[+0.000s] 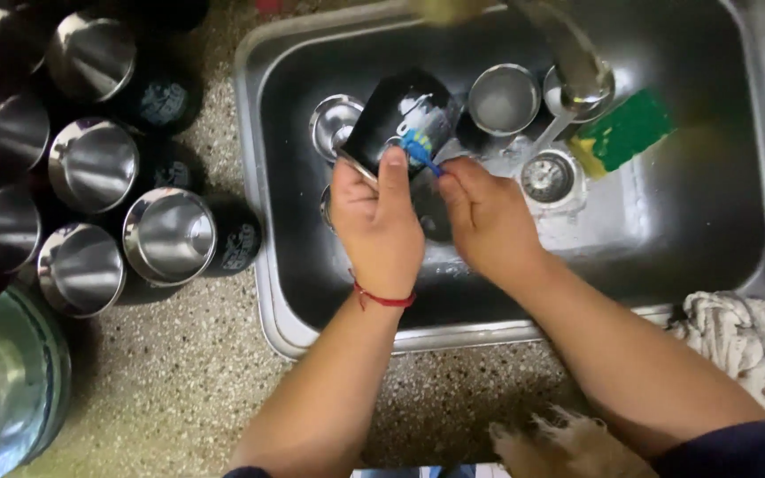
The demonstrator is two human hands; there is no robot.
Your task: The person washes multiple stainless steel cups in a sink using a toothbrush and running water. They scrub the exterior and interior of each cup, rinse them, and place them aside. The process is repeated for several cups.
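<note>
I see left hand (378, 221) clamped on black steel tumbler (400, 119), tilted over sink (701, 257) left half to catch faucet (577, 66) water | right hand (487, 217) pinches blue brush (420, 150) against it | washed tumblers (170, 235) line counter's left edge.

The cup (400, 119) in the left hand (378, 226) is black with a pale printed mark, its rim bare silver steel. A small bright-blue piece (420, 149) shows at the right hand (489, 217). A thin red string (384, 299) circles the left wrist. The sponge (623, 133) is green over yellow. The sink (267, 292) is grey steel — dark and wet inside. The cups on the counter (170, 235) are black outside, shiny silver within. The counter (188, 381) is beige, speckled with dark dots — the cloth (745, 341) is off-white.
</note>
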